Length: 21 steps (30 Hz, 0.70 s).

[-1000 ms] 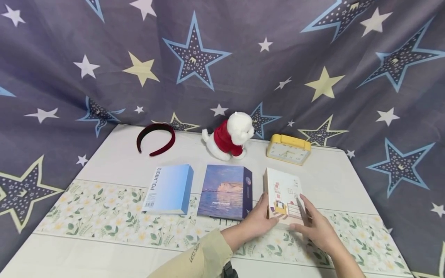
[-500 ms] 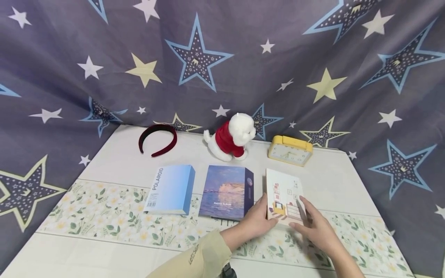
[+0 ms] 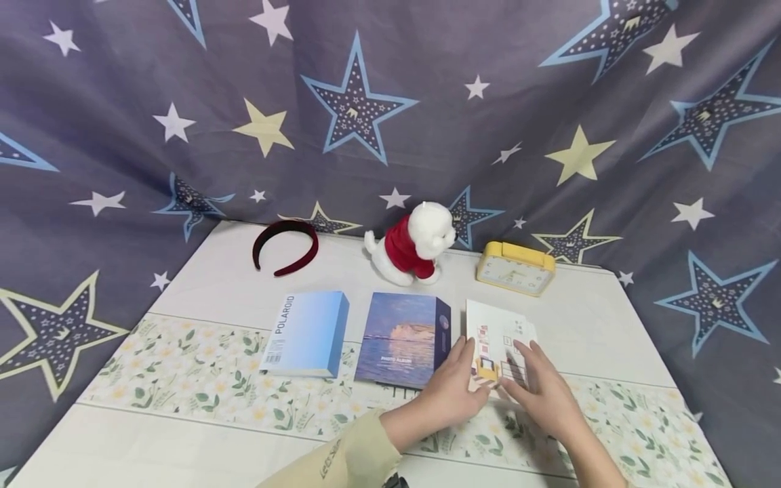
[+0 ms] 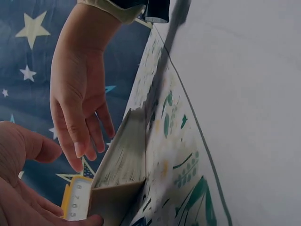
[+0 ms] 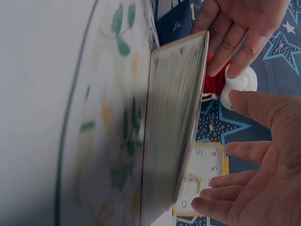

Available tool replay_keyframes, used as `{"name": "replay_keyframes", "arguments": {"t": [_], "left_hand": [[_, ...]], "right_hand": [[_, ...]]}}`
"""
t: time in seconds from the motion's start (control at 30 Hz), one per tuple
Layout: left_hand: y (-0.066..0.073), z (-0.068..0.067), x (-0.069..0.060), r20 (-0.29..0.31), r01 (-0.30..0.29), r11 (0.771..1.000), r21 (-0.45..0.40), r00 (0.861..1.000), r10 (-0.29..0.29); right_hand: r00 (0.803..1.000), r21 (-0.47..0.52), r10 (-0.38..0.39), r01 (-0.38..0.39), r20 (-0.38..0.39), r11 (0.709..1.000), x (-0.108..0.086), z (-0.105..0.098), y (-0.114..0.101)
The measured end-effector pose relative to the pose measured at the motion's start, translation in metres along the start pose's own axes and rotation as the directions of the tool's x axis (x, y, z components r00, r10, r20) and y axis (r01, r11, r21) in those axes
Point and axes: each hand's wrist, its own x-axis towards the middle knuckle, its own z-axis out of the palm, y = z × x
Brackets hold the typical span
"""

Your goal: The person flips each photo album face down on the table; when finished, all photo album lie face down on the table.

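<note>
A thick white book [image 3: 497,325] with a drawn room on its cover lies on the table in front of me. My left hand [image 3: 454,390] is at its left side; in the left wrist view the left fingers [image 4: 44,207] reach the book's spine side, with the thumb held away. My right hand [image 3: 546,393] hovers over the right part of the cover. In the right wrist view its fingers [image 5: 235,183] are spread and loosely bent, apart from the cover. The book's page block [image 5: 174,99] shows along the front.
Left of the white book lie a purple photo album [image 3: 399,339] and a light-blue Polaroid album [image 3: 308,332]. Behind them are a dark red headband [image 3: 305,257], a white plush dog [image 3: 409,244] in red clothing and a yellow alarm clock [image 3: 515,269]. A starry curtain [image 3: 427,135] hangs behind.
The right hand has moved from the book's right edge leftward over its cover. The left hand stays at the left side. The whole head view has shifted slightly.
</note>
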Motion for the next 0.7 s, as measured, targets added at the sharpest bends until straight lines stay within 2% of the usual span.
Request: {"name": "replay_keyframes", "arguments": {"t": [0.23, 0.4, 0.7], "left_hand": [[-0.006, -0.012, -0.007, -0.024, -0.008, 0.999, 0.042, 1.000, 0.009], [-0.014, -0.023, -0.012, -0.053, -0.046, 0.997, 0.065, 0.997, 0.050], [-0.031, -0.039, -0.019, -0.111, -0.087, 0.987, 0.137, 0.989, 0.102]], "right_hand": [[0.994, 0.036, -0.084, 0.087, -0.063, 0.996, 0.002, 0.007, -0.012], [0.987, 0.071, -0.132, 0.139, -0.096, 0.988, 0.006, 0.014, -0.019], [0.959, 0.116, -0.225, 0.246, -0.170, 0.962, 0.011, 0.025, -0.033]]}}
